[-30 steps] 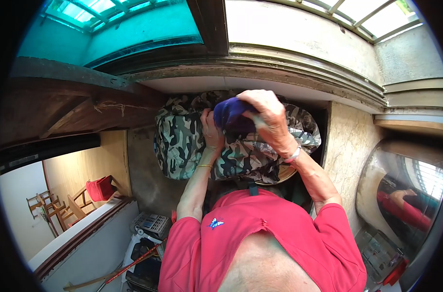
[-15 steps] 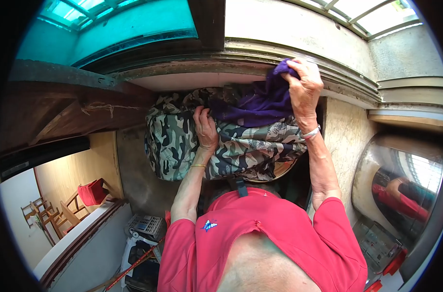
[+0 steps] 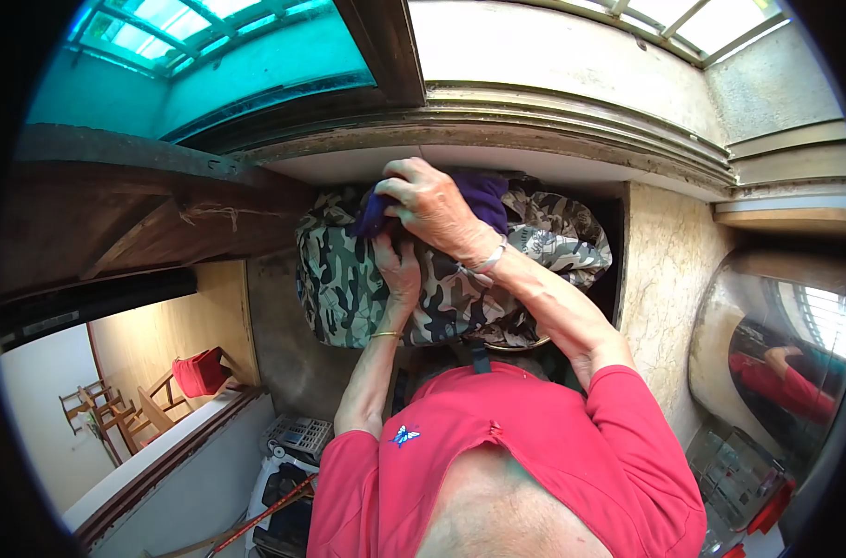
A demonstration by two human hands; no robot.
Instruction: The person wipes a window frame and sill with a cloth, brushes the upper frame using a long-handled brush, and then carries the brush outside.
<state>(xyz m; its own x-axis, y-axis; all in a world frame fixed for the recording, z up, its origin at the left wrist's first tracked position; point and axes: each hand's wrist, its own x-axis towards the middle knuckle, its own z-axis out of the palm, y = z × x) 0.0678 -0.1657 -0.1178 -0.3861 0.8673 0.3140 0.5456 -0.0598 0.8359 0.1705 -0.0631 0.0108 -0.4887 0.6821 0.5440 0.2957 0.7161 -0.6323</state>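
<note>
A purple cloth [image 3: 483,197] lies bunched over the top of a bulky camouflage-patterned fabric bundle [image 3: 330,302]. My right hand [image 3: 437,206] is closed on the purple cloth near its left end, where a fold hangs beyond my fingers. Just below it, my left hand [image 3: 397,270] rests against the camouflage fabric. Its visible fingers are stretched upward and apart, with their tips close to the purple fold. Some left fingertips are hidden by the cloth and right hand. Part of a round rim [image 3: 516,346] shows under the bundle's lower edge.
A window ledge [image 3: 553,158] runs behind the bundle. A dark wooden beam [image 3: 116,214] stands to the left, and a marbled wall surface [image 3: 665,279] to the right. Further right are a shiny curved metal surface [image 3: 720,372] and a clear container [image 3: 734,474] with red parts.
My right hand has moved left, carrying the end of the purple cloth across the bundle. My left hand stays low on the camouflage fabric, now beside the right. The view has shifted slightly.
</note>
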